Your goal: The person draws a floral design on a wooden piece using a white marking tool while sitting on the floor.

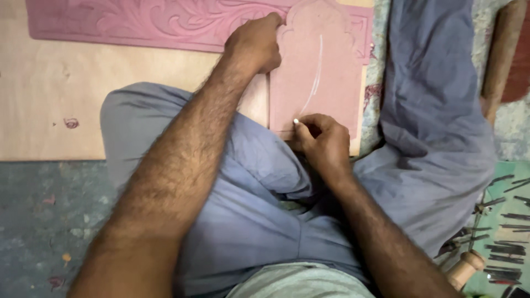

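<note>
My right hand (319, 139) pinches a small white piece of chalk (296, 121) against the lower edge of a pink arched wooden panel (331, 83). A curved white chalk line (316, 74) runs up the panel from the chalk tip. My left hand (255, 43) presses fingertips down on the panel's upper left edge, next to a long pink board carved with scrolls (138, 22). Both forearms reach over my legs in blue-grey trousers (248, 182).
A pale plywood sheet (55, 94) lies under the pink boards. At the right, several dark carving chisels (505, 232) lie on a green cloth, with a wooden mallet (465, 267) beside them and a wooden pole (499, 55) at the upper right.
</note>
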